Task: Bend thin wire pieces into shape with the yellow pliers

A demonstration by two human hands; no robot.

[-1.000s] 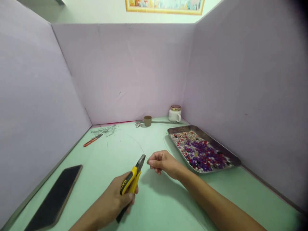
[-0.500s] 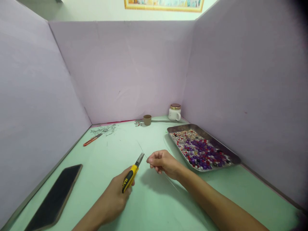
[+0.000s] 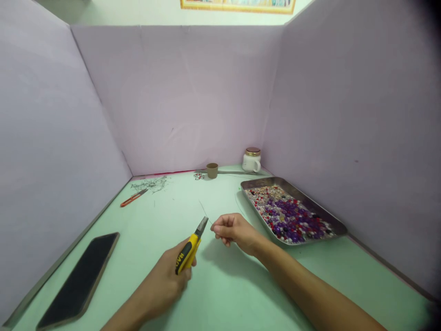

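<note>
My left hand (image 3: 170, 276) is wrapped round the yellow and black handles of a pair of pliers (image 3: 189, 250). Their metal jaws point up and to the right, touching or very near a thin wire (image 3: 202, 208). Between thumb and fingertips, my right hand (image 3: 234, 230) pinches that same wire just right of the jaws. The wire's free end slants up and left above the jaws. Whether the jaws are closed on it is too small to tell.
At right stands a metal tray (image 3: 330, 218) of mixed beads. A phone (image 3: 81, 276) lies at left, with orange-handled snips (image 3: 134, 197) and wire scraps (image 3: 151, 184) beyond. A brown cup (image 3: 212, 171) and white lidded mug (image 3: 251, 161) stand at the back. Pale partitions (image 3: 179, 101) enclose the table.
The whole view has shifted slightly. Both hands keep nearly the same pose, with the pliers' jaws still at the wire beside my right fingertips.
</note>
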